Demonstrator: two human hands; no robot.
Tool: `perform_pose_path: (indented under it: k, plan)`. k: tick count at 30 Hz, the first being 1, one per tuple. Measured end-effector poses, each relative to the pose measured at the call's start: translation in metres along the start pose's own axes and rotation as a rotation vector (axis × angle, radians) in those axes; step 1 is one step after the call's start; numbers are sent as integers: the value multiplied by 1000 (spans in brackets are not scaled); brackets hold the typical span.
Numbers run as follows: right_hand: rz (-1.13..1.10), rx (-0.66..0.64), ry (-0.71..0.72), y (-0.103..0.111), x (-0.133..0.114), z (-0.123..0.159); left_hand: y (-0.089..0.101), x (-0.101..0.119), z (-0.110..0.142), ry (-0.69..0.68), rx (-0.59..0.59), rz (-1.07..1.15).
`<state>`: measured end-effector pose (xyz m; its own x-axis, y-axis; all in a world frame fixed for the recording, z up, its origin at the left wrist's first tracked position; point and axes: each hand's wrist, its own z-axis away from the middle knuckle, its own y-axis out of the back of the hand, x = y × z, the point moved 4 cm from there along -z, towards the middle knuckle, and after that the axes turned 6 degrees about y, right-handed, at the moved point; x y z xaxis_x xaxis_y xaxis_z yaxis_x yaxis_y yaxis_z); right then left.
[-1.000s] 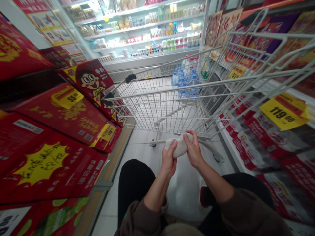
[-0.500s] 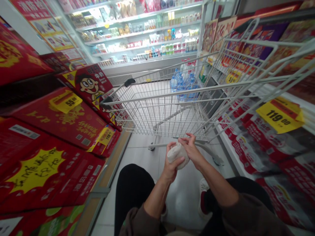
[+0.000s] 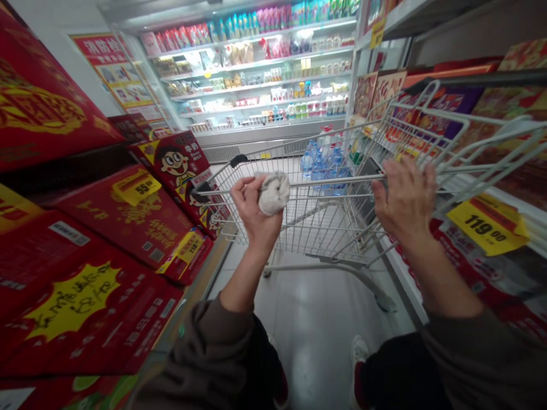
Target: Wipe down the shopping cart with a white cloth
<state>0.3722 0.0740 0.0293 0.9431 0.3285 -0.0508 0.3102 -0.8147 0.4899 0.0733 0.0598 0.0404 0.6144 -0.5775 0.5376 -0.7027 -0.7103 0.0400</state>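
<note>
Near edge: grey-brown sleeves on both arms, white shoe at bottom, pale tiled floor under the cart. Left hand raised in front, fingers half closed, balled grey-white cloth held against palm and fingertips, no clear contact with any wire. Right hand closed fully around top rail of wire shopping cart, fingers wrapped over, nothing else held. Step in hand looks like keeping the cloth up in one hand while steadying the cart with the other; any further handling of the cloth calls for a secure left grip. Farther: bottled water at far end of basket, red cartons stacked on left, yellow price tag on right, lit chiller shelves straight ahead.
</note>
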Motion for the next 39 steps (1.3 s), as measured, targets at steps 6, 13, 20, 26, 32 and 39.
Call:
perform_pose_path:
  k: [6,13,20,26,32,39]
  plan:
    - [81,-101,-35,-18,15,-16,-85,23,-3,-226,-370,-93]
    - [221,-35,63,-20,17,-14,-78,5,-3,-263,-488,-53]
    - [272,135,118,-22,14,-14,-10,-80,-44,-284,-276,-567]
    - [271,179,95,-27,15,-13,14,-113,-51,-385,-396,-601]
    - [286,191,118,-28,19,-12,9,-115,-63,-354,-514,-596]
    - [351,194,125,-29,20,-11,18,-114,-66,-325,-514,-613]
